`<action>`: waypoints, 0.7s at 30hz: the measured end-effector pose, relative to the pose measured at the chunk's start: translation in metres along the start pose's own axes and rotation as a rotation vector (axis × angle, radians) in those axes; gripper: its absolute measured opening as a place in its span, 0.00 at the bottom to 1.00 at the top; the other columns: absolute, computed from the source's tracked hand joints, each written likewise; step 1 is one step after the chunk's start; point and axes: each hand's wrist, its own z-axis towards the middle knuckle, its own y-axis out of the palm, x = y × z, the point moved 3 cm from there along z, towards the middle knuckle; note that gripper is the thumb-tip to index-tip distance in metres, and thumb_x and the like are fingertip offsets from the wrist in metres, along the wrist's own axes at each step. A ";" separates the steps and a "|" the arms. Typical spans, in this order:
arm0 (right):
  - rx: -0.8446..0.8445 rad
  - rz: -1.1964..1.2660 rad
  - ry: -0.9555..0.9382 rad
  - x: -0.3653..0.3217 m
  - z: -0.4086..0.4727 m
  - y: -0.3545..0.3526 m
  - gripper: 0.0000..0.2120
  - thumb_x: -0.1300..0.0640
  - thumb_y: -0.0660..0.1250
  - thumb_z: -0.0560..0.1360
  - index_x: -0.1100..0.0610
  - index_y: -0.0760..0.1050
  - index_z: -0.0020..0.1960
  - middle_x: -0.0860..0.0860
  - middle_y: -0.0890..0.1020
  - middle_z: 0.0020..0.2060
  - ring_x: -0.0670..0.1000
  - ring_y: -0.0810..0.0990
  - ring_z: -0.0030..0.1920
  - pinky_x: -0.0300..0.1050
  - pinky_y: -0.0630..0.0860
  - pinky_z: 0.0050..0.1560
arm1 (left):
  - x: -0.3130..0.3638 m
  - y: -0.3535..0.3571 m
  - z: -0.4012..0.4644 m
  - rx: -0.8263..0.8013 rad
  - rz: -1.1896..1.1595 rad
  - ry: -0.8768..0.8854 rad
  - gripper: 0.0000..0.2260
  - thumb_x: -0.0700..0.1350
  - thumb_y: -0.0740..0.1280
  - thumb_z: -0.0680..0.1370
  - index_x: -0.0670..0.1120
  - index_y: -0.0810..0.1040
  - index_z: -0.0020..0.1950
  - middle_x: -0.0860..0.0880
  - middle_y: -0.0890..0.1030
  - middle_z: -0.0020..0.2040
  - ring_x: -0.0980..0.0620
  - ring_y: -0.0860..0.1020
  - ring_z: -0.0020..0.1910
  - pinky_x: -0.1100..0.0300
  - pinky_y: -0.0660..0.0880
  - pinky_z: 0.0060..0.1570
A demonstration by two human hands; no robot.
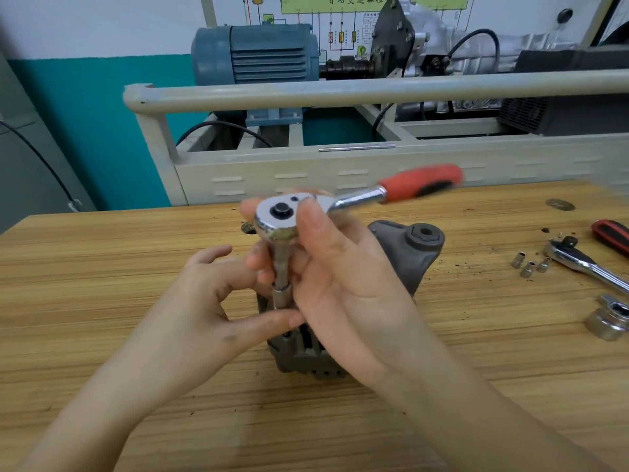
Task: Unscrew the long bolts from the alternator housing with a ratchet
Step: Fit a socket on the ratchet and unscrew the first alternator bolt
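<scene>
Now the right hand (335,267) curls its grip round the ratchet (279,218) head while the left hand (218,294) pinches the extension (280,284) above the alternator (408,253) on the tabletop (102,267).

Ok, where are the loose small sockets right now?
In the head view, three small sockets lie on the wooden table's right side, just left of the spare ratchet.

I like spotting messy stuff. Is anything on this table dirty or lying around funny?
Yes. Dark crumbs of grit speckle the wooden table right of the alternator. Three small sockets lie loose beside a second ratchet. The red handle of the ratchet looks smeared, but that is only blur.
</scene>
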 end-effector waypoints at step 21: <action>-0.063 0.005 0.089 0.003 0.006 -0.008 0.15 0.45 0.61 0.68 0.54 0.79 0.44 0.47 0.83 0.38 0.43 0.79 0.32 0.37 0.77 0.39 | -0.005 -0.002 -0.003 -0.042 -0.043 -0.033 0.17 0.61 0.65 0.63 0.55 0.80 0.46 0.63 0.80 0.46 0.65 0.78 0.46 0.49 0.67 0.63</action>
